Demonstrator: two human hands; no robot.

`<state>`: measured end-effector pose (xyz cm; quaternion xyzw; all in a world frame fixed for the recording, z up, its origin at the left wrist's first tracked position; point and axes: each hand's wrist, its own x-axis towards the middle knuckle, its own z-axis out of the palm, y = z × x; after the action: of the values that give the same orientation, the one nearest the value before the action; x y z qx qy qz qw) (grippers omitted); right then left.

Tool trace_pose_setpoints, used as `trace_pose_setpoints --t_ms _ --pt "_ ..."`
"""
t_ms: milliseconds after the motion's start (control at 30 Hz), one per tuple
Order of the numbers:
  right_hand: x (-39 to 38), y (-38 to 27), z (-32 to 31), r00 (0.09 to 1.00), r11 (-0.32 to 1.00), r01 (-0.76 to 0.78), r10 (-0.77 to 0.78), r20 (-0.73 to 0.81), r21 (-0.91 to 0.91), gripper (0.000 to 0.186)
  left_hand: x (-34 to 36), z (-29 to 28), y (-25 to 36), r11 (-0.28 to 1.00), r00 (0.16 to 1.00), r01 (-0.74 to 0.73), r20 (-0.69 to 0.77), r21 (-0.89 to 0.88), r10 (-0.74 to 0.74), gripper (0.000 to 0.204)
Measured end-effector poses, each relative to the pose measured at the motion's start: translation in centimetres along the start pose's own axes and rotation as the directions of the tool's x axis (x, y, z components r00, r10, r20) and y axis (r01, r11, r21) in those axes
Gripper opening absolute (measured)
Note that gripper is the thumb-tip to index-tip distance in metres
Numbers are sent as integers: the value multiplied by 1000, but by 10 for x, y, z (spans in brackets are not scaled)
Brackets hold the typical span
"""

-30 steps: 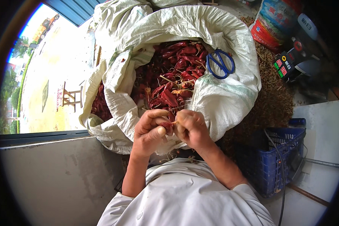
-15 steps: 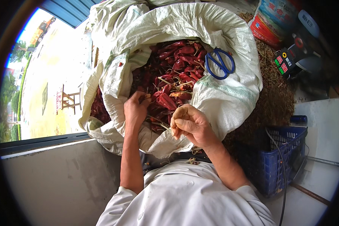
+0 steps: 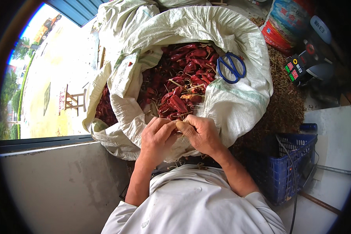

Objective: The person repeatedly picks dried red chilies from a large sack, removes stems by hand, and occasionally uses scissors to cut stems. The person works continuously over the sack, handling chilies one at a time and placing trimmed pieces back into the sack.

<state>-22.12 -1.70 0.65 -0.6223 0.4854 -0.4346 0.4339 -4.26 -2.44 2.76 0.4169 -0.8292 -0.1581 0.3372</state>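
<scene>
Nearest, at lower centre, loose stems [image 3: 201,166] lay by your lap; a shift of the knees could have scattered them. Just above, your left hand [image 3: 156,136] and right hand [image 3: 202,134] met at the fingertips, fingers bent; whether anything was pinched there could not be told, since the fingers hid it. A small piece, if weakly gripped, could have dropped, the hands being poised over the sack's near lip.

Beyond them, at centre, dried red chillies [image 3: 178,103] lay in the mouth of a white woven sack [image 3: 245,97], pale stalks mixed among them. On its right lip rested blue-handled scissors [image 3: 233,69], their blades not visible; a tug on that fold might have let them slip among the chillies, where your fingers could have met an edge.

To the left, more red chillies [image 3: 106,105] showed within another opening of white woven cloth [image 3: 90,99]. At lower right stood a blue plastic crate [image 3: 280,175], its dim interior unreadable, a dark cable [image 3: 295,187] hanging across it. Farthest, at upper right, stood a red-and-blue bag [image 3: 284,27], contents unseen.
</scene>
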Motion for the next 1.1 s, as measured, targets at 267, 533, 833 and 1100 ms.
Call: trace_pose_setpoints --t_ms 267,533,833,1100 --pt "-2 2 -15 950 944 289 -262 168 -158 38 -6 -6 8 995 995 19 103 -98 -8 32" --pt "-4 -15 -14 880 772 473 -431 198 -425 31 -18 1 20 933 951 308 100 -185 -294 26" --pt "21 -1 -40 978 727 52 101 -181 685 39 -28 2 1 261 780 395 171 -881 -602 12" --pt "26 21 -19 970 893 144 -212 -118 -426 24 1 19 -48 247 758 271 48 -930 -651 18"
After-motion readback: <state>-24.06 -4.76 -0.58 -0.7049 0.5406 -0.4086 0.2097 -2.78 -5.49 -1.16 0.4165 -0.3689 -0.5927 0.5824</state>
